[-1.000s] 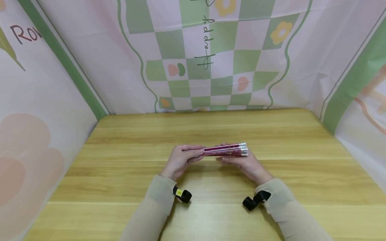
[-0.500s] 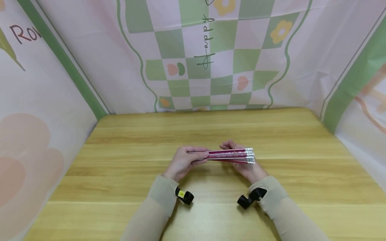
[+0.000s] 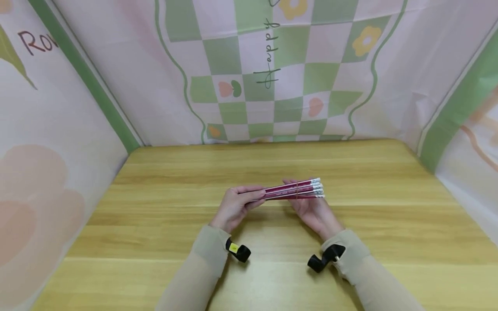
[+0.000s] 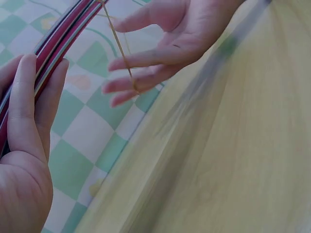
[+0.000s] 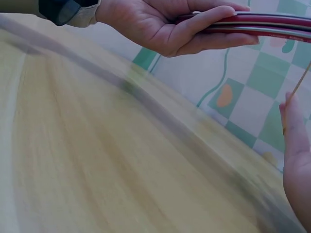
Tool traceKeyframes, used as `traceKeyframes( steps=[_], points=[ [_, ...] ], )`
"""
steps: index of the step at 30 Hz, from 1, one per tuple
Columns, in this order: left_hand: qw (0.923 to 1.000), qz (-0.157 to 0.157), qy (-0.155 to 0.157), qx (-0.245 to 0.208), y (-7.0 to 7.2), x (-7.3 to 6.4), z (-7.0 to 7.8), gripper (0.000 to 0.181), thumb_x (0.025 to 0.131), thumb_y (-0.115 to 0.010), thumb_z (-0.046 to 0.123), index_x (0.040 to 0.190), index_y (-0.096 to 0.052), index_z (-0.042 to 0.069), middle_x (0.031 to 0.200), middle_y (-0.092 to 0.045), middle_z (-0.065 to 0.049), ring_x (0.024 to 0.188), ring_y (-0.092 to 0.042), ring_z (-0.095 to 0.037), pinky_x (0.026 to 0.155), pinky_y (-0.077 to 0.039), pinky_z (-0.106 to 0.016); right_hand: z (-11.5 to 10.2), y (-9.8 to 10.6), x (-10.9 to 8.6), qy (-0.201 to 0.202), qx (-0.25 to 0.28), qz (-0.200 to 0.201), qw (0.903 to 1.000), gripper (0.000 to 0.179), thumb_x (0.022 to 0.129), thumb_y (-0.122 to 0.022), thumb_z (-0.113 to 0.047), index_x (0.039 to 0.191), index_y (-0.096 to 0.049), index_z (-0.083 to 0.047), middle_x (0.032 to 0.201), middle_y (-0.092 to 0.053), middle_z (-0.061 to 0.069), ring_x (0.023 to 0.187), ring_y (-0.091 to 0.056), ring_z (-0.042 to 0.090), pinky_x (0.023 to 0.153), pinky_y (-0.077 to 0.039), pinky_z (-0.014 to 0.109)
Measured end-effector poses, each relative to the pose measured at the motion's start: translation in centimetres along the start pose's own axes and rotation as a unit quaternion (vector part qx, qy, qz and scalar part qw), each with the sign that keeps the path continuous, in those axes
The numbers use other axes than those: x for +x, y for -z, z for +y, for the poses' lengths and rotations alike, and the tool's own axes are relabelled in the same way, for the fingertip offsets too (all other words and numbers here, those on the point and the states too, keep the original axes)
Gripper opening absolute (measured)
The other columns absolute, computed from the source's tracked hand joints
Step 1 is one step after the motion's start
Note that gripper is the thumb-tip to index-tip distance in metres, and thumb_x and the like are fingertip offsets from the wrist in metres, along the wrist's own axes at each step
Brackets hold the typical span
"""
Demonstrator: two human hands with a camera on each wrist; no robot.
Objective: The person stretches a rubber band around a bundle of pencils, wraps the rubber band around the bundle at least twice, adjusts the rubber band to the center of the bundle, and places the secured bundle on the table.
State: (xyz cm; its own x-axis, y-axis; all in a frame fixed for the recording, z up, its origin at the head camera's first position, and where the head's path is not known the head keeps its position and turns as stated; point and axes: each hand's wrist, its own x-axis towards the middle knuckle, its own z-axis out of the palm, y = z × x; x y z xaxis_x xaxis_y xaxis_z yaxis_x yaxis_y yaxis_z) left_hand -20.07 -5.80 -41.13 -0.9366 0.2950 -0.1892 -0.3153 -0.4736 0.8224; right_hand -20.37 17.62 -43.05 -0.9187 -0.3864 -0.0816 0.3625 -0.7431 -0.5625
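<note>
My left hand (image 3: 232, 206) grips a bundle of maroon pencils (image 3: 285, 190) near one end, thumb on top. The bundle points right above the table, with its metal-banded eraser ends (image 3: 318, 188) fanned out slightly. A thin tan rubber band (image 4: 117, 40) circles the pencils towards the erasers. In the left wrist view, a stretched loop of it runs down from the bundle to my right hand's fingers. My right hand (image 3: 317, 216) is below the eraser ends, palm turned up, fingers nearly straight and spread, with the band lying across them. The bundle's eraser ends are out of both wrist views.
A wood-grain table (image 3: 268, 276) spreads under both hands. Behind it hangs a green-and-white checkered cloth (image 3: 256, 82), with printed fabric walls (image 3: 58, 142) at the sides. Black straps (image 3: 238, 250) sit at both wrists.
The bundle dipped and shifted right, then rose and came back left, its eraser ends now higher. The right hand has turned palm-up, its fingers opening out under the pencils.
</note>
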Motion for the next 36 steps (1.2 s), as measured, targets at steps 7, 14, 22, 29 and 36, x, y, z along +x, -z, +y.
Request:
traceKeyframes(
  steps=[7,14,22,29,36],
  points=[
    [0.9999,0.006,0.003,-0.009,0.1,0.2,0.0,0.016,0.089,-0.067,-0.008,0.095,-0.077,0.003,0.109,-0.069,-0.017,0.091,-0.073,-0.021,0.087,-0.061,-0.023,0.4,0.4,0.0,-0.004,-0.005,-0.008,0.9999,0.057,0.106,-0.042,-0.030,0.155,-0.021,-0.010,0.125,-0.066,0.009,0.116,-0.065,0.019,0.108,-0.052,0.028],
    [0.9991,0.002,0.008,-0.042,0.2,0.1,0.0,0.015,0.089,-0.068,-0.006,0.098,-0.077,0.004,0.115,-0.068,-0.017,0.096,-0.072,-0.020,0.087,-0.060,-0.020,0.8,0.9,-0.2,0.050,-0.046,-0.072,0.9951,0.066,0.103,-0.046,-0.036,0.156,-0.013,-0.015,0.142,-0.053,0.002,0.128,-0.057,0.016,0.114,-0.046,0.029],
    [0.9981,0.015,0.013,-0.059,0.1,0.1,0.0,0.018,0.090,-0.066,-0.007,0.093,-0.077,0.005,0.112,-0.069,-0.016,0.093,-0.072,-0.020,0.086,-0.061,-0.019,-0.1,1.7,-0.4,0.119,-0.117,-0.108,0.9802,0.096,0.098,-0.060,-0.010,0.158,0.014,-0.018,0.166,0.016,0.008,0.130,-0.054,0.013,0.113,-0.045,0.027],
    [0.9978,0.030,0.010,-0.058,0.1,0.2,-0.1,0.018,0.090,-0.065,-0.009,0.093,-0.077,0.004,0.110,-0.069,-0.017,0.089,-0.073,-0.019,0.084,-0.061,-0.020,-0.6,1.5,-0.6,0.199,-0.200,-0.105,0.9537,0.104,0.087,-0.056,0.019,0.159,0.011,-0.017,0.164,0.019,0.012,0.130,-0.054,0.011,0.110,-0.048,0.024],
    [0.9974,0.043,-0.003,-0.058,0.2,0.1,0.0,0.015,0.090,-0.066,-0.008,0.098,-0.075,0.000,0.115,-0.065,-0.019,0.088,-0.073,-0.019,0.087,-0.061,-0.020,-0.9,0.8,-0.9,0.253,-0.314,-0.057,0.9132,0.107,0.083,-0.060,0.021,0.160,0.001,-0.020,0.168,0.000,0.007,0.135,-0.048,0.005,0.111,-0.045,0.022]
  ],
)
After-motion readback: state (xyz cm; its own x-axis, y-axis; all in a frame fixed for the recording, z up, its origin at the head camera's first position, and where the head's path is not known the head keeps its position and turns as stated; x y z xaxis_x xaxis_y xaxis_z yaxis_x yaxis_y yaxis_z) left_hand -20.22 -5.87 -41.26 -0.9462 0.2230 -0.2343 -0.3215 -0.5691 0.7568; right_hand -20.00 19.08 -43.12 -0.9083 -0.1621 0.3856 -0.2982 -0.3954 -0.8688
